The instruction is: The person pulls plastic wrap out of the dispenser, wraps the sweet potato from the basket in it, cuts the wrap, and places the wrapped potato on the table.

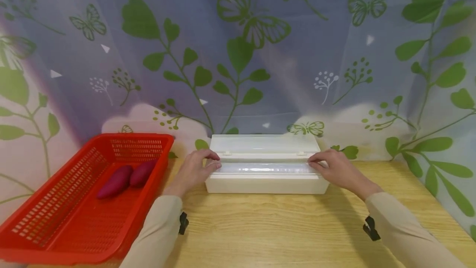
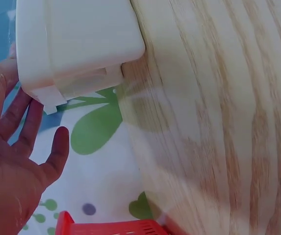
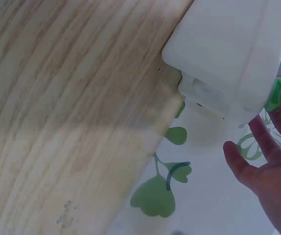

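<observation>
A long white cling film dispenser (image 1: 265,186) stands on the table with its lid (image 1: 265,142) tipped back. Inside it lies a shiny clear roll of cling film (image 1: 260,168). At the left end, my left hand (image 1: 192,171) pinches the film's edge between thumb and index finger. My right hand (image 1: 337,171) pinches it likewise at the right end. In the left wrist view, the other fingers spread beside the dispenser's end. A small green piece (image 3: 276,94) shows at my right fingers in the right wrist view; its kind is unclear.
To the left is a red perforated plastic basket (image 1: 139,214) holding two purple sweet potatoes, one (image 1: 116,182) in front of the other (image 1: 143,173). Behind the wooden table (image 1: 275,230) hangs a patterned cloth (image 1: 320,65) with green leaves and butterflies.
</observation>
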`<state>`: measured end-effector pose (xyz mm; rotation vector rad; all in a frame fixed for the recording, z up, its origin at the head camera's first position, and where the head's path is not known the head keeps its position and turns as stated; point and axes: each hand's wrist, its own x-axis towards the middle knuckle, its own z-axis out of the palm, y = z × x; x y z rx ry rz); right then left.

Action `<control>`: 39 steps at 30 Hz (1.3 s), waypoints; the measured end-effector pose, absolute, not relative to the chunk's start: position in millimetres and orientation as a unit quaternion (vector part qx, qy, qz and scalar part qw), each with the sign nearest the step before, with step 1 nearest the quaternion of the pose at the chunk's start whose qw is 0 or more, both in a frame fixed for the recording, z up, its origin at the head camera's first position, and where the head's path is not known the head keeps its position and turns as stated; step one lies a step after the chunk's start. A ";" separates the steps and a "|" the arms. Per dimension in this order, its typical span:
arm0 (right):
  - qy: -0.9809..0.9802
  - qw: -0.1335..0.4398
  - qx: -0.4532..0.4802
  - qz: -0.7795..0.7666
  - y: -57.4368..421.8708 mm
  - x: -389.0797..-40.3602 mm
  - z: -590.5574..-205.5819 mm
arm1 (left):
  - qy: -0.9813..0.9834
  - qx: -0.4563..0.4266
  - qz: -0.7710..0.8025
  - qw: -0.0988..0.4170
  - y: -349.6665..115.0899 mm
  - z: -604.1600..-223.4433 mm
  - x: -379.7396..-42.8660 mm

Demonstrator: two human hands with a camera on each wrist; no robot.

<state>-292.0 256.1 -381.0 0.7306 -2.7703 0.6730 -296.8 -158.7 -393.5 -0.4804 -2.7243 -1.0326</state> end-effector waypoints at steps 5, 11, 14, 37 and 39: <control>-0.934 0.108 0.238 0.243 257.6 -292.1 -383.6 | -0.915 -0.147 -0.366 0.089 -157.3 -392.9 -296.5; -0.929 0.137 0.226 0.260 260.2 -289.7 -391.1 | -0.906 -0.118 -0.393 0.102 -156.3 -397.5 -297.7; -0.928 0.134 0.205 0.281 262.4 -287.7 -393.1 | -0.898 -0.103 -0.415 0.100 -155.6 -399.7 -298.2; -0.889 0.098 0.114 0.433 262.7 -286.7 -376.5 | -0.858 -0.070 -0.477 0.177 -147.5 -387.6 -298.8; -0.883 0.096 0.115 0.446 261.8 -286.5 -374.2 | -0.854 -0.072 -0.483 0.177 -147.6 -386.1 -299.2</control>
